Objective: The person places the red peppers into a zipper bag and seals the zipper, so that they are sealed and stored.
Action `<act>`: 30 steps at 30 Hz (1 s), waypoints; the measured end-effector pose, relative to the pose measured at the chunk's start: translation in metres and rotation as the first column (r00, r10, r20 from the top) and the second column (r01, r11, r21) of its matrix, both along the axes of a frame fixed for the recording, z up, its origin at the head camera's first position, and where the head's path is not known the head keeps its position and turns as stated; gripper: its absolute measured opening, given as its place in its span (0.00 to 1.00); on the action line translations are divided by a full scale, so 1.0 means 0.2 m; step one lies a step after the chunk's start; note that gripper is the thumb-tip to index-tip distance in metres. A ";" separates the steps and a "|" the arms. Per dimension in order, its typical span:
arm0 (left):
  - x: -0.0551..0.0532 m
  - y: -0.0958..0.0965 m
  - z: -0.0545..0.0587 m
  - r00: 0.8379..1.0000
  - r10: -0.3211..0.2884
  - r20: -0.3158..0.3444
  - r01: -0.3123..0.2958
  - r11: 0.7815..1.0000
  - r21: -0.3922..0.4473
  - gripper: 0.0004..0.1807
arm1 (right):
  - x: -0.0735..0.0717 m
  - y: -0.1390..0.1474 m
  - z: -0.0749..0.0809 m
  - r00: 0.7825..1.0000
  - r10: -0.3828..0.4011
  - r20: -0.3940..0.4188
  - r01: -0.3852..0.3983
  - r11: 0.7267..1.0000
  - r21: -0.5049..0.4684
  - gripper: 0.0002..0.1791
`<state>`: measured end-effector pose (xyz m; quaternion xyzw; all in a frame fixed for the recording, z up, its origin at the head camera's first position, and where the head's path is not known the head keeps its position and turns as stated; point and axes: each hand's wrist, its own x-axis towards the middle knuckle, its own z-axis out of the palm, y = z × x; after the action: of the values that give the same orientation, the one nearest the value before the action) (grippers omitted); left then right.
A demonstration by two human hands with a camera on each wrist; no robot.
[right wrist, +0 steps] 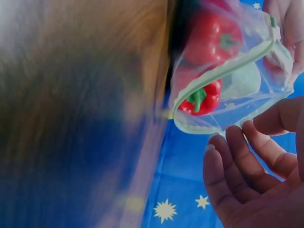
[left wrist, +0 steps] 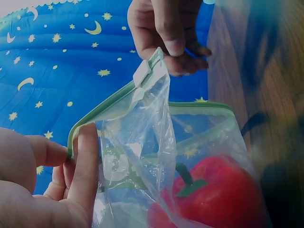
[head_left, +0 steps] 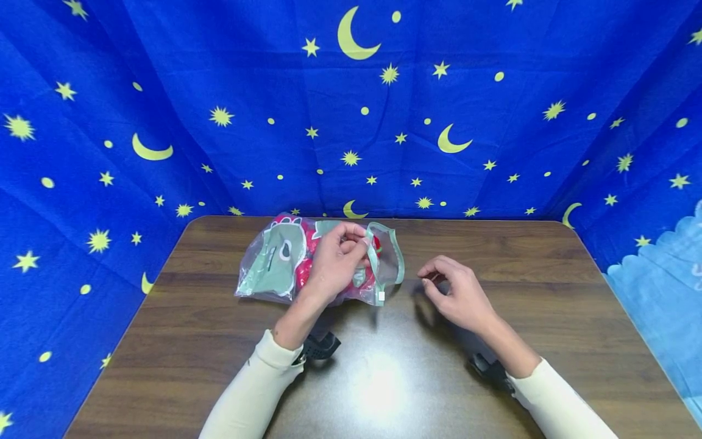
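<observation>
A clear zip bag [head_left: 269, 262] with a pale green rim and green print lies on the table. Its mouth gapes toward the right. Inside are red bell peppers; one pepper [left wrist: 213, 194] shows a green stem in the left wrist view, and another pepper [right wrist: 204, 97] appears near the mouth in the right wrist view. My left hand [head_left: 337, 259] pinches the bag's rim between thumb and fingers. A white slider [left wrist: 142, 72] sits at one end of the zip. To the right of the mouth, my right hand [head_left: 457, 289] hovers with fingers loosely bent, holding nothing.
The brown wood-grain table [head_left: 181, 341] ends at a blue curtain [head_left: 263, 91] with yellow moons and stars, which hangs behind and at the sides. Light blue cloth [head_left: 658, 292] hangs at the far right.
</observation>
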<state>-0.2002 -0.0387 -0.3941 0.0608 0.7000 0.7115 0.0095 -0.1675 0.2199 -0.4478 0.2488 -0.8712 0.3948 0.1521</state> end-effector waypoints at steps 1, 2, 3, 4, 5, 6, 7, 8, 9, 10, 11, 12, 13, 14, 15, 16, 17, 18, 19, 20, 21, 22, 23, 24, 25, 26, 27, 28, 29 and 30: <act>0.00 0.00 0.00 1.000 0.000 -0.004 0.000 1.000 0.001 0.07 | 0.01 0.00 0.00 1.000 0.003 0.012 -0.003 1.000 0.004 0.09; 0.00 0.00 0.00 1.000 -0.002 -0.008 0.002 1.000 0.002 0.07 | 0.02 0.00 0.00 1.000 0.009 0.027 -0.010 1.000 0.006 0.08; 0.00 0.01 0.00 1.000 -0.002 -0.013 0.002 1.000 0.002 0.07 | 0.04 0.00 0.00 0.999 0.013 0.043 -0.013 1.000 0.010 0.08; 0.00 0.01 0.00 1.000 -0.002 -0.018 0.002 1.000 -0.001 0.07 | 0.05 0.00 0.01 0.998 0.018 0.061 -0.018 1.000 0.013 0.08; 0.01 0.01 0.00 1.000 -0.002 -0.022 0.002 1.000 -0.005 0.07 | 0.06 -0.01 0.01 0.996 0.022 0.082 -0.023 1.000 0.011 0.07; 0.01 0.01 -0.01 1.000 -0.003 -0.025 0.003 1.000 -0.008 0.07 | 0.07 -0.02 0.01 0.994 0.024 0.103 -0.025 1.000 0.009 0.06; 0.01 0.01 -0.01 1.000 -0.004 -0.027 0.004 1.000 -0.013 0.07 | 0.08 -0.02 0.01 0.992 0.027 0.126 -0.027 1.000 0.001 0.06; 0.01 0.01 -0.01 1.000 -0.005 -0.028 0.005 1.000 -0.016 0.07 | 0.09 -0.03 0.01 0.988 0.027 0.153 -0.026 1.000 -0.008 0.05; 0.01 0.01 -0.01 1.000 -0.006 -0.028 0.005 1.000 -0.019 0.07 | 0.10 -0.04 0.02 0.983 0.025 0.180 -0.022 1.000 -0.017 0.05; 0.01 0.01 -0.01 1.000 -0.007 -0.026 0.007 1.000 -0.022 0.07 | 0.10 -0.06 0.02 0.978 0.026 0.209 -0.019 0.999 -0.034 0.05; 0.01 0.01 -0.01 1.000 -0.008 -0.024 0.007 1.000 -0.023 0.08 | 0.11 -0.07 0.02 0.971 0.021 0.238 -0.009 0.999 -0.052 0.05; 0.01 0.01 -0.01 1.000 -0.009 -0.022 0.009 1.000 -0.023 0.08 | 0.12 -0.09 0.02 0.963 0.019 0.269 0.000 0.998 -0.070 0.06; 0.01 0.02 -0.01 1.000 -0.008 -0.021 0.008 1.000 -0.023 0.08 | 0.13 -0.10 0.02 0.953 0.018 0.301 0.010 0.996 -0.089 0.06; 0.01 0.02 -0.01 1.000 -0.008 -0.020 0.008 1.000 -0.022 0.08 | 0.14 -0.12 0.02 0.941 0.019 0.337 0.019 0.994 -0.110 0.07; 0.01 0.02 -0.01 1.000 -0.008 -0.020 0.008 1.000 -0.023 0.08 | 0.14 -0.14 0.02 0.927 0.028 0.374 0.025 0.990 -0.136 0.08; 0.01 0.02 -0.01 1.000 -0.008 -0.019 0.008 1.000 -0.024 0.08 | 0.15 -0.15 0.03 0.909 0.038 0.416 0.033 0.986 -0.162 0.08; 0.01 0.02 -0.01 1.000 -0.008 -0.019 0.008 1.000 -0.023 0.08 | 0.15 -0.17 0.03 0.888 0.050 0.457 0.039 0.982 -0.184 0.09; 0.01 0.02 -0.01 1.000 -0.008 -0.019 0.008 1.000 -0.024 0.08 | 0.15 -0.19 0.03 0.866 0.066 0.496 0.043 0.978 -0.205 0.10; 0.01 0.02 -0.01 1.000 -0.009 -0.019 0.008 1.000 -0.024 0.08 | 0.15 -0.20 0.03 0.842 0.083 0.534 0.045 0.974 -0.224 0.11; 0.01 0.02 -0.01 1.000 -0.010 -0.019 0.010 1.000 -0.025 0.08 | 0.16 -0.22 0.03 0.817 0.099 0.568 0.050 0.969 -0.241 0.12; 0.01 0.02 -0.01 1.000 -0.010 -0.019 0.010 1.000 -0.025 0.08 | 0.16 -0.23 0.04 0.796 0.108 0.595 0.055 0.967 -0.250 0.13; 0.01 0.02 -0.01 1.000 -0.011 -0.018 0.011 1.000 -0.026 0.08 | 0.16 -0.24 0.04 0.779 0.114 0.616 0.061 0.965 -0.255 0.13; 0.01 0.02 -0.01 1.000 -0.012 -0.018 0.012 1.000 -0.026 0.08 | 0.16 -0.25 0.04 0.768 0.115 0.630 0.066 0.964 -0.257 0.14; 0.01 0.02 -0.01 1.000 -0.013 -0.018 0.012 1.000 -0.027 0.08 | 0.16 -0.27 0.04 0.760 0.116 0.639 0.072 0.963 -0.260 0.15; 0.01 0.02 -0.01 1.000 -0.015 -0.018 0.014 1.000 -0.025 0.08 | 0.16 -0.28 0.04 0.756 0.115 0.645 0.079 0.961 -0.264 0.15; 0.01 0.02 -0.01 1.000 -0.016 -0.017 0.015 1.000 -0.025 0.08 | 0.15 -0.28 0.05 0.755 0.111 0.646 0.087 0.960 -0.266 0.16; 0.01 0.02 -0.01 1.000 -0.016 -0.017 0.016 1.000 -0.024 0.09 | 0.15 -0.29 0.05 0.756 0.105 0.646 0.097 0.958 -0.269 0.15; 0.01 0.02 -0.01 1.000 -0.018 -0.017 0.018 1.000 -0.021 0.09 | 0.15 -0.30 0.05 0.758 0.101 0.645 0.105 0.956 -0.273 0.15; 0.01 0.02 -0.01 1.000 -0.020 -0.017 0.020 1.000 -0.017 0.09 | 0.15 -0.31 0.05 0.761 0.095 0.642 0.112 0.955 -0.274 0.14; 0.01 0.02 -0.01 1.000 -0.022 -0.016 0.022 1.000 -0.015 0.09 | 0.15 -0.31 0.05 0.762 0.090 0.642 0.120 0.954 -0.276 0.13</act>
<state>-0.1978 -0.0345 -0.3963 0.0741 0.7047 0.7055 0.0120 -0.1374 0.1575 -0.4377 0.0642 -0.8014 0.5826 -0.1188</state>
